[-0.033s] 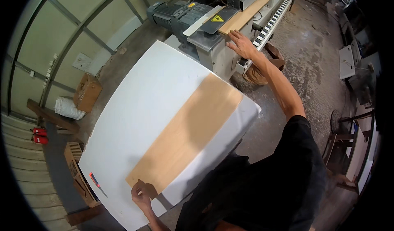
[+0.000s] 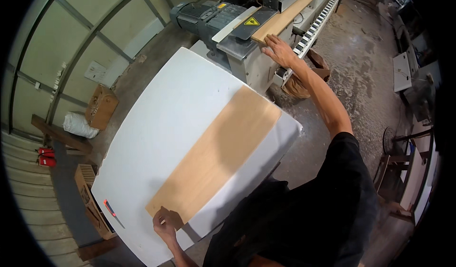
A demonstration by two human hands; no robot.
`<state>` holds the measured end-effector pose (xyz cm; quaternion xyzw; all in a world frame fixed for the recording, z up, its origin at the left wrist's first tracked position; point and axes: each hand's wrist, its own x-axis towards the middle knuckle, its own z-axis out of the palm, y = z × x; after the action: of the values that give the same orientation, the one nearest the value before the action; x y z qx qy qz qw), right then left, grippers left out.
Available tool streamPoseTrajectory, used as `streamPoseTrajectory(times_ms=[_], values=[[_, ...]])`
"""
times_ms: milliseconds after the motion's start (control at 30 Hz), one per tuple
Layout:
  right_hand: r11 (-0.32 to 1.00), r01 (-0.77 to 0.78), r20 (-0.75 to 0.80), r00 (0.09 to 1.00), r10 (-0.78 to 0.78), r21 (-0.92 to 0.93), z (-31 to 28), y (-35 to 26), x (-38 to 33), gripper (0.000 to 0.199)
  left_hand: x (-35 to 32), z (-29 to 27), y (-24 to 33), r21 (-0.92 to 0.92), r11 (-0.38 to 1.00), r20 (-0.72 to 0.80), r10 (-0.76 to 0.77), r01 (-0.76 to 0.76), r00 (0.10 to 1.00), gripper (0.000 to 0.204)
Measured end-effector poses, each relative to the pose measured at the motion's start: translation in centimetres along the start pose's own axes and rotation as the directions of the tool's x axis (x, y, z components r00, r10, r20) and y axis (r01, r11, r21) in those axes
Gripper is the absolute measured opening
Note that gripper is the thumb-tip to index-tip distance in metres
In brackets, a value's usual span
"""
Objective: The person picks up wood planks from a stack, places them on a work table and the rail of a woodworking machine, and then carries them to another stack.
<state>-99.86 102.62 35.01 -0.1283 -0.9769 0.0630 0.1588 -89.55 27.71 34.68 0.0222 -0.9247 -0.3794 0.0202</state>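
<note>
My right hand (image 2: 281,51) reaches forward to a long wooden board (image 2: 287,16) lying on a machine (image 2: 247,53). Its fingers are stretched and apart, with the fingertips at the board's near end and the thumb lower down. A wide, flat wooden panel (image 2: 216,146) lies slantwise on a white-topped table (image 2: 156,110). At the panel's near-left end is my left hand (image 2: 164,227), its fingers curled together. What they hold, if anything, is hidden. A red and dark knife-like tool (image 2: 112,211) lies at the table's left edge.
A grey motor (image 2: 199,18) sits beside the machine, near a black cover with a yellow warning sign (image 2: 251,21). A conveyor track (image 2: 319,21) runs along its right. Left stand a cardboard box (image 2: 101,106), a white sack (image 2: 80,125) and red fire extinguishers (image 2: 46,157).
The board on the machine has come slightly toward me, its near end showing farther past the black cover. My hands have hardly moved.
</note>
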Motion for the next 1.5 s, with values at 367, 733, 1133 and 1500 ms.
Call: streamPoseTrajectory(times_ms=[367, 733, 1133, 1500], values=[[0.989, -0.096, -0.015, 0.995, 0.095, -0.112, 0.9, 7.4, 3.1, 0.067, 4.3, 8.2, 9.3, -0.185, 0.983, 0.136, 0.012, 0.014, 0.991, 0.033], [0.988, -0.117, -0.142, 0.985, 0.103, -0.098, 3.2, 12.1, 5.4, 0.066, 12.0, 22.8, 26.6, -0.655, 0.696, 0.439, 0.034, 0.294, 0.898, 0.045], [0.974, -0.212, -0.231, 0.955, 0.188, -0.081, 3.0, 15.5, 7.0, 0.061, 16.1, 27.9, 31.6, -0.713, 0.527, 0.513, -0.056, 0.462, 0.857, 0.053], [0.863, -0.478, -0.072, 0.867, 0.493, 0.163, 1.5, 18.4, 9.6, 0.050, 15.6, 20.7, 24.6, -0.690, 0.553, 0.435, -0.198, 0.467, 0.878, 0.050]])
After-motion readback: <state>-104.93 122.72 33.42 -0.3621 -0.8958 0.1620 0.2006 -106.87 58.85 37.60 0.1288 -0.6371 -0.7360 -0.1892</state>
